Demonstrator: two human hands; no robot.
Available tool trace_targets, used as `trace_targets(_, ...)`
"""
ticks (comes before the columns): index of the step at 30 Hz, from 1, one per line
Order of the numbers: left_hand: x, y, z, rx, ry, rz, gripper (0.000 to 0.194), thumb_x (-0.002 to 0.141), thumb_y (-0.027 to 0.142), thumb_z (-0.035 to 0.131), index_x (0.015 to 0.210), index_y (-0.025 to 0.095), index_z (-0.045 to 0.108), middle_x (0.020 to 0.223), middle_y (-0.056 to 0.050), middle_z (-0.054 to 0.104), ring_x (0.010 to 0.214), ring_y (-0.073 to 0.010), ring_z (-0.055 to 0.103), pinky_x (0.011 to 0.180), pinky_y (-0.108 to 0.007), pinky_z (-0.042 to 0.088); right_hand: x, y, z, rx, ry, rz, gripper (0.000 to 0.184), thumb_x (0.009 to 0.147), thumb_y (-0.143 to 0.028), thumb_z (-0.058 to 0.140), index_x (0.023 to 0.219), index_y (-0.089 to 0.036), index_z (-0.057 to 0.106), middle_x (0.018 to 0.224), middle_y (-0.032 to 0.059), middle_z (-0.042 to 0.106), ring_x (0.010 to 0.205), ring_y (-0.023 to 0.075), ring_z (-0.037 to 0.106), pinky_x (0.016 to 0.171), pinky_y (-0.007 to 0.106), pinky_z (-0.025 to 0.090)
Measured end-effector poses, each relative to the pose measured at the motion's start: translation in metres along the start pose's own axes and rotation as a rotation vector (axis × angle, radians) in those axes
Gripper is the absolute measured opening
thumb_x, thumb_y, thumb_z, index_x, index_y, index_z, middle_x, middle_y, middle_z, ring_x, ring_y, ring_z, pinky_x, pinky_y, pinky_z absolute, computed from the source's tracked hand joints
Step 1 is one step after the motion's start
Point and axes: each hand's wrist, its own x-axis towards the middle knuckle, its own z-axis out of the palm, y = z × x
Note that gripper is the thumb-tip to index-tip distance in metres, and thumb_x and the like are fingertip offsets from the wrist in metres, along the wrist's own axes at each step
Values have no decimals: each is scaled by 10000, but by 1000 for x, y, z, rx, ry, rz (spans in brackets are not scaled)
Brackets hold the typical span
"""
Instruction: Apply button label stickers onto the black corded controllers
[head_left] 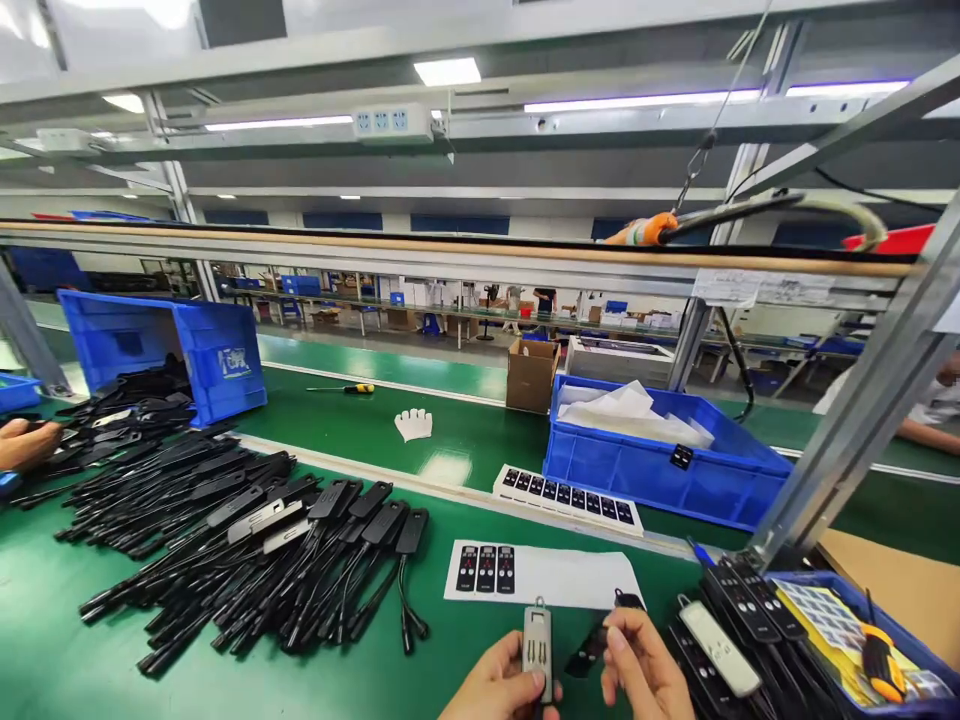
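Upright in my left hand is a small grey box-shaped device with a wire loop on top and slots in its face. My right hand pinches a dark label, tilted beside the device and apart from it; part of it is behind the fingers. Just beyond both hands lies a white label sheet with three black labels at its left end. To my right are stacked black devices, with a pale grey one on top.
Many black cabled units cover the left bench beside a tipped blue crate. Behind are a screwdriver, a white glove, another label strip and a blue bin. Another person's hand is at far left.
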Motion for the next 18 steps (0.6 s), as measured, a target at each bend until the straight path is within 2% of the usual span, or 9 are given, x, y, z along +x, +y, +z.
trace_targets(3, -12, 0, 11, 13, -58, -11, 637, 533, 428, 833, 998, 182, 475, 826, -25, 648, 621, -127, 639, 643, -281, 481, 0, -2, -5, -65, -79, 23, 388, 717, -575, 657, 723, -188, 622, 592, -25, 516, 386, 83, 459, 398, 206, 372)
trace_targets(6, -24, 9, 23, 86, -71, -12, 590, 606, 280, 778, 1104, 175, 478, 849, -42, 667, 668, -152, 672, 659, -284, 506, -2, -5, -4, -104, -90, 64, 379, 710, -552, 670, 713, -175, 632, 566, -25, 516, 378, 71, 427, 378, 192, 348)
trace_targets(12, -32, 17, 35, 104, -113, -50, 695, 563, 88, 675, 1225, 170, 479, 976, -98, 683, 764, -195, 696, 671, -268, 519, -7, -9, 0, -150, -146, 142, 383, 690, -536, 691, 744, -158, 662, 571, -14, 538, 398, 79, 425, 362, 189, 367)
trace_targets(18, -33, 15, 36, 76, -104, -73, 683, 565, 69, 664, 1220, 162, 496, 915, -92, 697, 780, -212, 701, 691, -284, 531, -12, -5, -3, -182, -208, 136, 302, 746, -460, 679, 803, -163, 672, 637, 3, 562, 462, 96, 465, 397, 188, 440)
